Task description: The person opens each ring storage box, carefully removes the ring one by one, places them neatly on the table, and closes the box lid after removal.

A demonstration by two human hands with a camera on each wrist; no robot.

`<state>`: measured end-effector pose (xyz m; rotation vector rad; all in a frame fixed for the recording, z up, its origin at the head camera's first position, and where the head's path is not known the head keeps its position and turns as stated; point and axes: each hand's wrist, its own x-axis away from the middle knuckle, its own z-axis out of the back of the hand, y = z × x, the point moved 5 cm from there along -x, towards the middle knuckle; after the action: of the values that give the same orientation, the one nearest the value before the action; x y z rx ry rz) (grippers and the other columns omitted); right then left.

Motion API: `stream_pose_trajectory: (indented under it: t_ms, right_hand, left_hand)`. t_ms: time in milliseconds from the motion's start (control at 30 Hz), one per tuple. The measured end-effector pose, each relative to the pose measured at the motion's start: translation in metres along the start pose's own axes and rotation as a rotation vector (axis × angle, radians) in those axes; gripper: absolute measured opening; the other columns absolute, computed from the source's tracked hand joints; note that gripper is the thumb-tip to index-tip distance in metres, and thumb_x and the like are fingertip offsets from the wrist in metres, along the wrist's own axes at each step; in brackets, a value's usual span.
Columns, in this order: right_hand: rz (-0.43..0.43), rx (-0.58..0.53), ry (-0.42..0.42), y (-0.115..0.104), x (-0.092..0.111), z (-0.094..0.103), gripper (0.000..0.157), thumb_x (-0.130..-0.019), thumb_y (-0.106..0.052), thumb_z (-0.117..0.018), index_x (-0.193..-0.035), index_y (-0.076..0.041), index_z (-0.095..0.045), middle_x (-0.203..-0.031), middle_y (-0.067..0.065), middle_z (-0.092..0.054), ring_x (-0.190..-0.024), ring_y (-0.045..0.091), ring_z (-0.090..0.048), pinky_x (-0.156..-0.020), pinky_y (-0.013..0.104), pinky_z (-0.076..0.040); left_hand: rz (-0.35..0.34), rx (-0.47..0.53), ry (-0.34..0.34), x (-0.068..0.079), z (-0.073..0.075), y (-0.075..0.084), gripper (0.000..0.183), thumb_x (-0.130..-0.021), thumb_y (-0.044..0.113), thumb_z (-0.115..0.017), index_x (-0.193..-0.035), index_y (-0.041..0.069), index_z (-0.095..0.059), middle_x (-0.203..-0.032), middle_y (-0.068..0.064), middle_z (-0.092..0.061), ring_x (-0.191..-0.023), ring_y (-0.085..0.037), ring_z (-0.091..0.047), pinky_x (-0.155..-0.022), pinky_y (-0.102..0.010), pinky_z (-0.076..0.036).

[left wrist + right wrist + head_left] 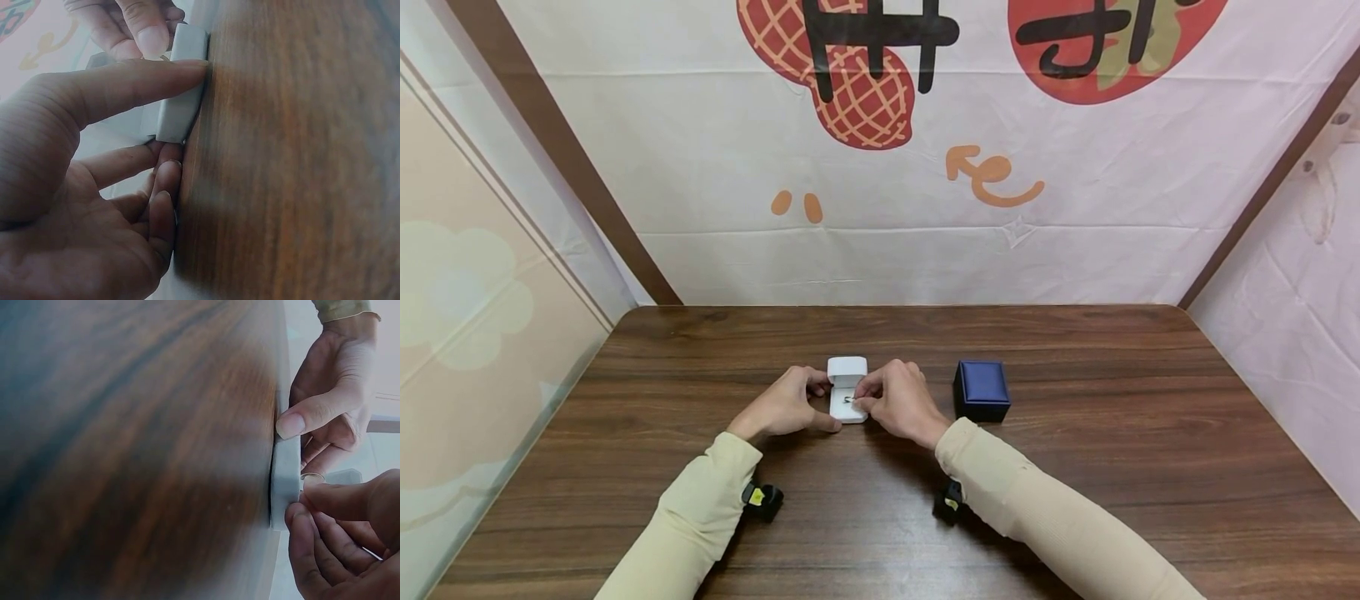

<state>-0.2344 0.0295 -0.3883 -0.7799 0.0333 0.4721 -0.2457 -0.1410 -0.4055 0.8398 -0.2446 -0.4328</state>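
Observation:
A small white ring box [847,367] stands on the table with its lid raised. My left hand [785,406] steadies it, the thumb along its front edge and the fingers at its left side. In the right wrist view, that thumb presses the side of the box base [285,481]. From the right, my right hand [901,403] reaches into the box and pinches a thin ring [314,475] between thumb and fingers, just at the white insert. Fingertips partly hide the ring; how deep it sits in the slot cannot be told.
A dark blue box [985,383], its lid down, stands right of my right hand. The brown wooden table [1112,375] runs back to a printed cloth wall [887,267]. Dark wrist cameras [763,502] hang below both sleeves.

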Motion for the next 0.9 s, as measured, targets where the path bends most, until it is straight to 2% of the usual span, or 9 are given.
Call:
stream_pose_trajectory:
  t_ms: [300, 533, 667, 900]
  right_hand:
    - [-0.012, -0.03, 0.007, -0.001, 0.001, 0.007, 0.008, -0.085, -0.012, -0.083, -0.078, -0.015, -0.08, -0.069, -0.01, -0.072, -0.059, 0.002, -0.057, -0.067, 0.028, -0.045]
    - [-0.048, -0.049, -0.044, -0.004, 0.006, 0.011, 0.011, -0.085, -0.012, -0.083, -0.076, -0.018, -0.079, -0.064, -0.015, -0.067, -0.058, 0.004, -0.059, -0.071, 0.029, -0.045]
    - [-0.04, -0.014, -0.104, -0.009, 0.011, 0.01, 0.011, -0.083, -0.01, -0.082, -0.075, -0.017, -0.079, -0.063, -0.016, -0.067, -0.061, 0.001, -0.06, -0.066, 0.025, -0.049]
    - [-0.016, 0.121, -0.221, -0.015, 0.017, -0.002, 0.018, -0.078, -0.011, -0.082, -0.067, -0.025, -0.076, -0.058, -0.021, -0.062, -0.065, -0.001, -0.059, -0.072, 0.03, -0.05]
  left_hand:
    - [-0.02, -0.017, -0.007, 0.0, -0.001, 0.001, 0.041, -0.071, 0.011, -0.09, -0.104, -0.002, -0.07, -0.093, -0.006, -0.065, -0.089, -0.022, -0.055, -0.081, -0.036, -0.046]
    - [-0.023, -0.042, 0.004, -0.001, -0.001, 0.0, 0.041, -0.069, 0.011, -0.09, -0.102, -0.002, -0.07, -0.092, -0.007, -0.065, -0.089, -0.022, -0.057, -0.082, -0.038, -0.047]
    - [-0.028, -0.043, 0.009, -0.002, -0.002, 0.0, 0.042, -0.068, 0.012, -0.091, -0.102, -0.003, -0.07, -0.093, -0.008, -0.065, -0.09, -0.024, -0.057, -0.083, -0.039, -0.047]
    - [-0.013, -0.057, 0.017, -0.001, -0.001, 0.0, 0.046, -0.069, 0.013, -0.091, -0.106, -0.005, -0.07, -0.097, -0.01, -0.065, -0.094, -0.026, -0.057, -0.086, -0.041, -0.047]
